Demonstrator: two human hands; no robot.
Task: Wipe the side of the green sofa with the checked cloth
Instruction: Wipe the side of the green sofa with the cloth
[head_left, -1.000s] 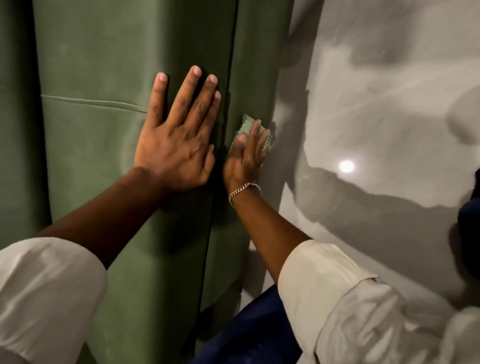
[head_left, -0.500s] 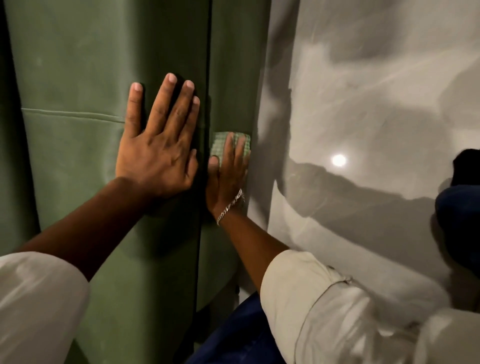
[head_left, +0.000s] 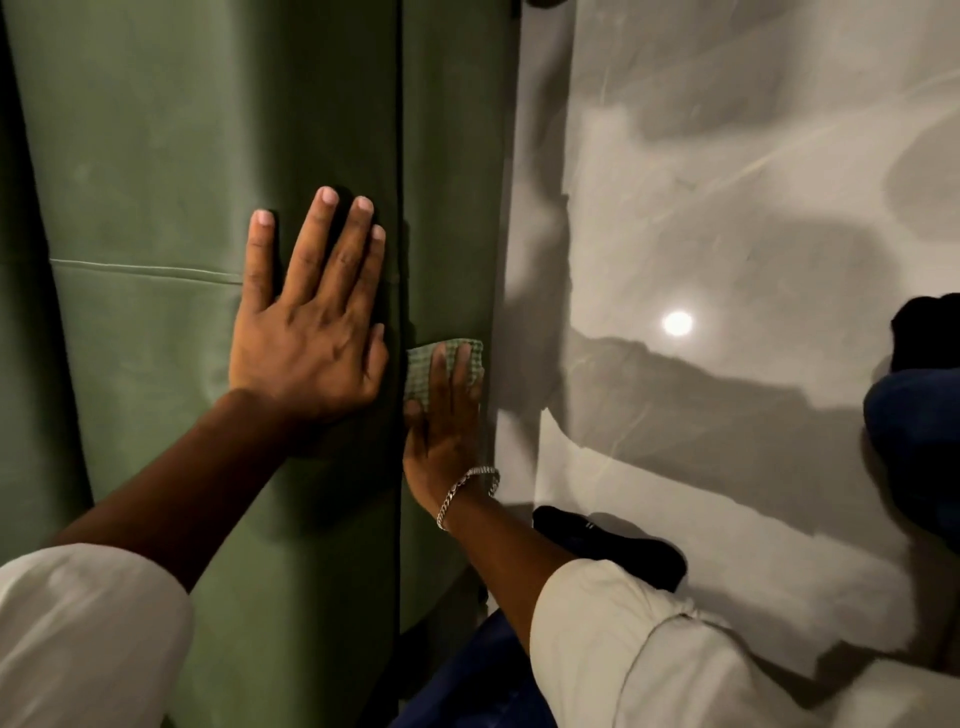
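Observation:
The green sofa (head_left: 171, 156) fills the left half of the view, its narrow side panel (head_left: 452, 208) facing the floor. My left hand (head_left: 306, 322) lies flat on the sofa's upper face with fingers spread, holding nothing. My right hand (head_left: 447, 421) presses the green checked cloth (head_left: 423, 369) flat against the side panel. The cloth peeks out beyond my fingertips; most of it is hidden under my palm. A silver bracelet circles that wrist.
A glossy grey tiled floor (head_left: 727, 208) with a lamp reflection (head_left: 677, 323) lies right of the sofa. My dark shoe (head_left: 613, 545) rests on the floor near the sofa's base. A dark blue knee (head_left: 914, 447) shows at the right edge.
My right hand has slid the cloth down the side panel toward me. The left hand stays flat on the sofa. The camera view has shifted.

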